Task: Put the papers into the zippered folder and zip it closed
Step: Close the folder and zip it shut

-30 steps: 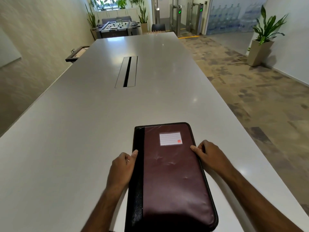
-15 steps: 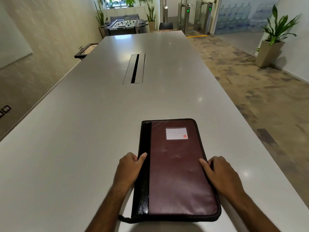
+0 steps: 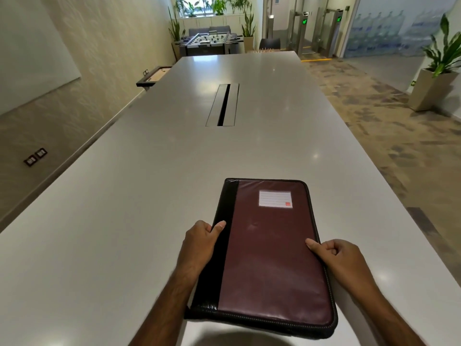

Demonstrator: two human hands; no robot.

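A maroon zippered folder [image 3: 272, 255] with a black spine strip and a white label near its far end lies closed on the long grey table [image 3: 149, 196], its near end lifted a little above the table. My left hand [image 3: 199, 242] grips the black spine edge, thumb on top. My right hand [image 3: 335, 257] holds the right zipper edge, thumb pressed on the cover and fingers curled beside it. No papers are visible.
A dark cable slot [image 3: 222, 105] sits in the table's middle, far from the folder. The table's right edge runs close to my right arm, with patterned carpet beyond. A potted plant [image 3: 434, 73] stands at the right wall, and a foosball table [image 3: 209, 42] stands past the table's far end.
The folder has slid away from me along the table while both hands kept their hold on its sides. The near end now shows fully.
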